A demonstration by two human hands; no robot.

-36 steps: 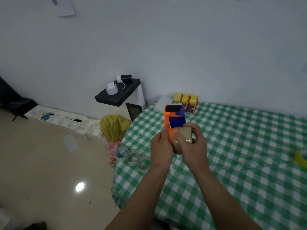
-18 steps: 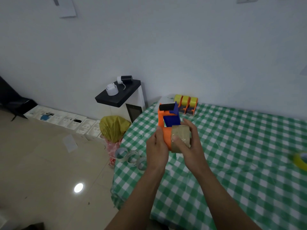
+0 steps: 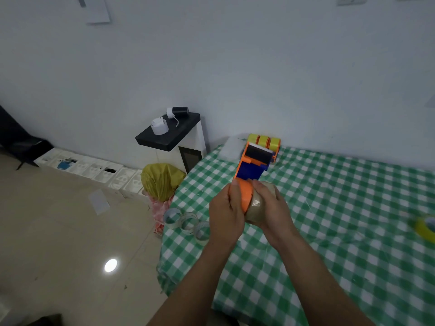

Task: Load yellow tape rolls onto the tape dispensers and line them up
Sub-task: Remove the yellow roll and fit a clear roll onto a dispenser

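I hold an orange and blue tape dispenser (image 3: 252, 167) above the left part of the green checked table (image 3: 341, 231). My left hand (image 3: 224, 214) grips its orange round body from the left. My right hand (image 3: 273, 209) is closed on a brownish, nearly bare tape roll (image 3: 255, 204) seated on the dispenser's right side. Three dispensers loaded with yellow tape (image 3: 264, 142) stand in a row at the table's far left corner by the wall. A loose yellow tape roll (image 3: 427, 229) lies at the right edge of view.
Several empty clear tape rings (image 3: 188, 223) lie at the table's left edge. A yellow bag (image 3: 161, 180) sits on the floor beside the table. A white cabinet with a black top (image 3: 171, 135) stands against the wall.
The dispenser has tilted so its head points further away and to the right. Both hands moved slightly right, still around the dispenser and roll.
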